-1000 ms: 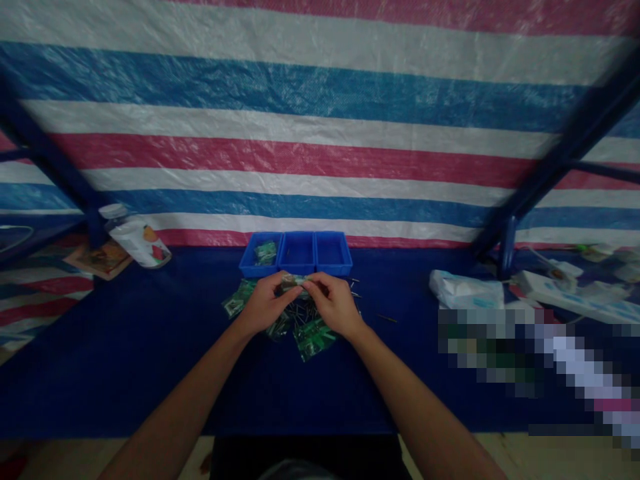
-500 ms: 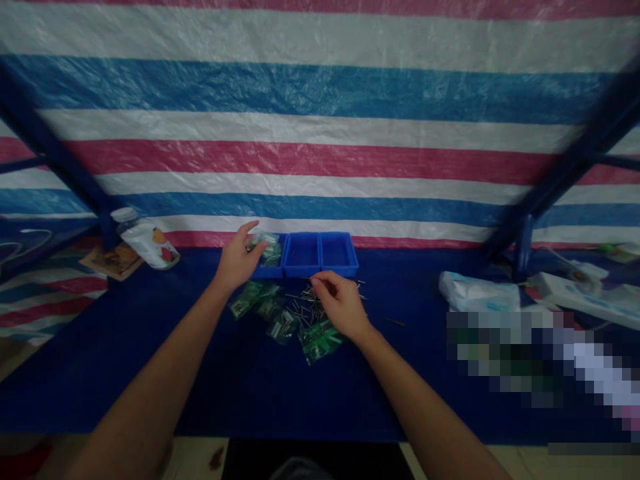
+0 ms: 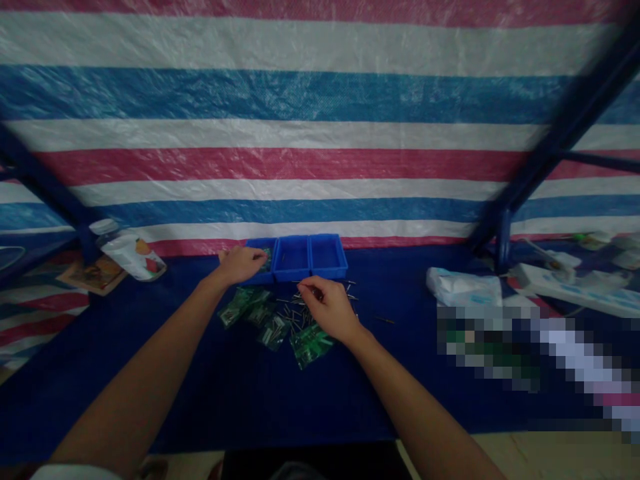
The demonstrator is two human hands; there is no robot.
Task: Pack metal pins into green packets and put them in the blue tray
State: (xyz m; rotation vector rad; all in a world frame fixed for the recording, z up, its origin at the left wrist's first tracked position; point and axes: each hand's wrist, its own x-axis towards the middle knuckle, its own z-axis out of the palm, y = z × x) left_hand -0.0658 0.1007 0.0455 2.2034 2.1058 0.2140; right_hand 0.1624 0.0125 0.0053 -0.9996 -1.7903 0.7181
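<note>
My left hand is at the left blue bin, its fingers bent together over the near-left rim. Whatever lies between them is hidden. Small clear plastic bags show inside that bin beside the fingertips. Thumb and forefinger of my right hand are pinched together above a loose pile of thin metal pins; the tip of one pin seems to stick out from the pinch. Just in front lie a green-tinted bag, a bag with pins inside and more bags.
Two more blue bins adjoin the left one. A single dark pin lies right of the pile. At the left stands a tilted white bottle by a brown packet. On the right are a plastic packet and a power strip.
My left hand has drawn its spread fingers together and turned over the left bin. My right hand stays pinched over the pin pile. The whole view has shifted slightly.
</note>
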